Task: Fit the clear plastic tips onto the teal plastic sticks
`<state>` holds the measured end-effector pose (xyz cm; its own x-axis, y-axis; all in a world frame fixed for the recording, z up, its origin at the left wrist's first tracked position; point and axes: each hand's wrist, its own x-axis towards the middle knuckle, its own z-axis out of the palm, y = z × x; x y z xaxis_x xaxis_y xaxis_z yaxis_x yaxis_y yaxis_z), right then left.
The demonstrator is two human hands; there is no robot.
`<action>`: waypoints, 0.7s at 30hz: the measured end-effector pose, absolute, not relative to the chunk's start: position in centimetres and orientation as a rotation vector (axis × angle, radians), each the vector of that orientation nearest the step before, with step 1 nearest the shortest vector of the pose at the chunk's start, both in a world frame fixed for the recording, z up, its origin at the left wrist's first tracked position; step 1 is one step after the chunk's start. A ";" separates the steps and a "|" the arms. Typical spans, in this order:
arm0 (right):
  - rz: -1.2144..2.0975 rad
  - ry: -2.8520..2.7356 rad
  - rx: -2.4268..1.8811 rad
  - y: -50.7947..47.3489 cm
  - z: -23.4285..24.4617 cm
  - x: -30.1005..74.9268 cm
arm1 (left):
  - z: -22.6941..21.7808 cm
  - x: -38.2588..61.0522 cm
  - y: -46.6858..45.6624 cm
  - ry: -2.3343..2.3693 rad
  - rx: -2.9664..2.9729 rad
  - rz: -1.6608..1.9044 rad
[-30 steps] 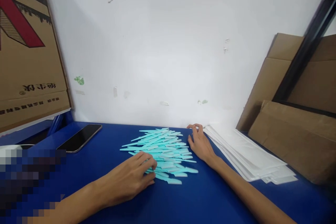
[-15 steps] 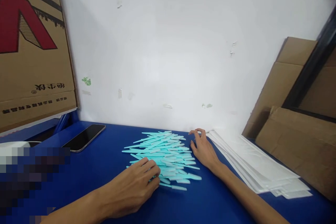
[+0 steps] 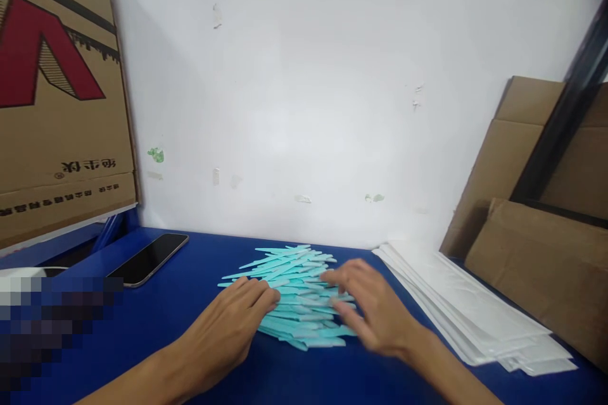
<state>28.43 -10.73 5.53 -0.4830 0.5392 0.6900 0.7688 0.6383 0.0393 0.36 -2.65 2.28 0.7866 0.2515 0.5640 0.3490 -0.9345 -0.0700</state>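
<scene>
So from your head cam, the landmark is that messy pile of turquoise sticks [image 3: 301, 316], lying on the blue table [image 3: 304, 386], flat thin pieces overlapping and mostly pointing side to side. Your two hands are apart, one at each end of it. Your left hand [image 3: 232, 321] is at the pile's left end, fingers bent over and touching the pieces; the tips are hidden, so I can't tell if you've actually pinched any. Your right hand [image 3: 377, 307] is at the right end, a bit blurry, thumb and fingers spread apart. Can't tell whether those fingertips touch the sticks.

Other stuff around the pile: your phone [image 3: 149, 259] lies to its left, screen dark, and a printed cardboard box [image 3: 66, 145] with a big red shape is further left. To the pile's right you've got a fanned stack of white flat bags [image 3: 468, 304], then brown cardboard [image 3: 541, 262] beyond that. Behind the pile there's a scuffed white wall [image 3: 304, 95].
</scene>
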 end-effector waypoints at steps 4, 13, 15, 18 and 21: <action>-0.598 -2.294 -0.870 -11.3 4.7 25.5 | 2.2 0.2 -2.4 -0.418 -2.786 -0.854; -0.596 -2.327 -0.850 -11.8 3.4 24.9 | 2.4 0.2 -4.0 -0.280 -2.901 -0.699; -0.627 -2.362 -0.873 -11.8 3.5 25.0 | 2.4 -0.1 -3.8 -0.283 -2.910 -0.659; -0.689 -2.426 -0.949 -11.7 4.0 25.5 | 2.5 -0.5 -3.3 -0.329 -2.838 -0.607; -0.723 -2.456 -1.003 -11.5 4.8 26.5 | 3.0 -0.8 -3.0 -0.406 -2.781 -0.612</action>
<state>26.51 -11.51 4.79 -0.6679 0.5264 0.5261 0.7275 0.6110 0.3123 -0.80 -2.97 3.00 0.8720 0.2124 0.4410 0.3240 -0.9258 -0.1949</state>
